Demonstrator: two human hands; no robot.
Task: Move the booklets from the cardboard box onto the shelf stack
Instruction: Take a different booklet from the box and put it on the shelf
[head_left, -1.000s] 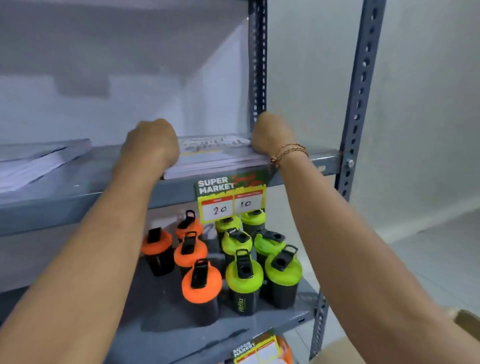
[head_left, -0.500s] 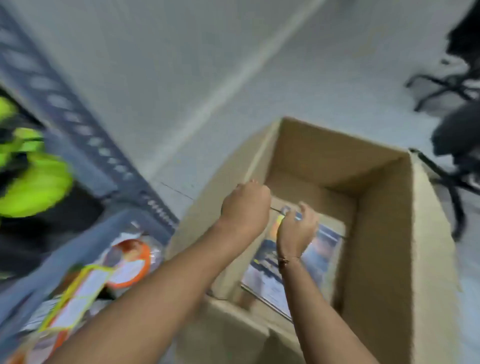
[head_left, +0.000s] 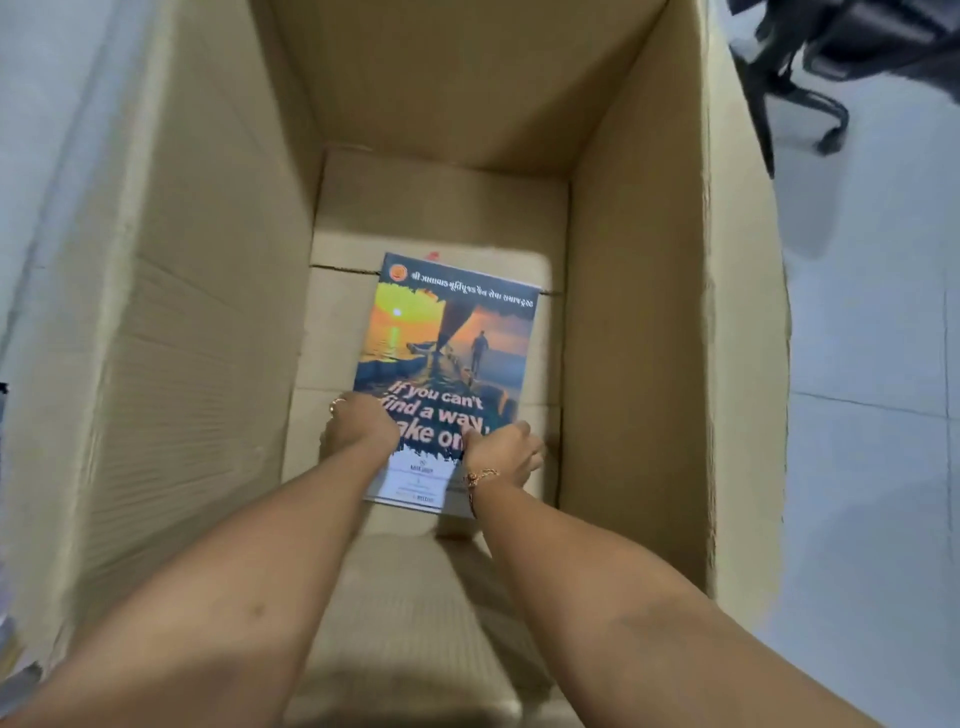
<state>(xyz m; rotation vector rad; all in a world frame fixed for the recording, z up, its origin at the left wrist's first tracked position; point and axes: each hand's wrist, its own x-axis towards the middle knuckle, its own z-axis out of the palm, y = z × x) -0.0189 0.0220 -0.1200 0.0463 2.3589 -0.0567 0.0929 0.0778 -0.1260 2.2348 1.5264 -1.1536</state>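
Note:
I am looking straight down into a deep cardboard box. On its bottom lies a booklet with a sunset cover and the words "If you can't find a way". My left hand curls over the booklet's lower left edge. My right hand grips the lower right edge, with its thumb on the cover. The booklet rests flat on the box floor. Whether more booklets lie under it is hidden. The shelf is out of view.
A black office chair base stands on the pale tiled floor to the right of the box. The tall box walls close in around both forearms. A pale surface runs along the left edge.
A second ago both hands rested on booklets on the shelf. The view then swung down to the box, and both hands reached to its bottom and closed on the booklet's edges.

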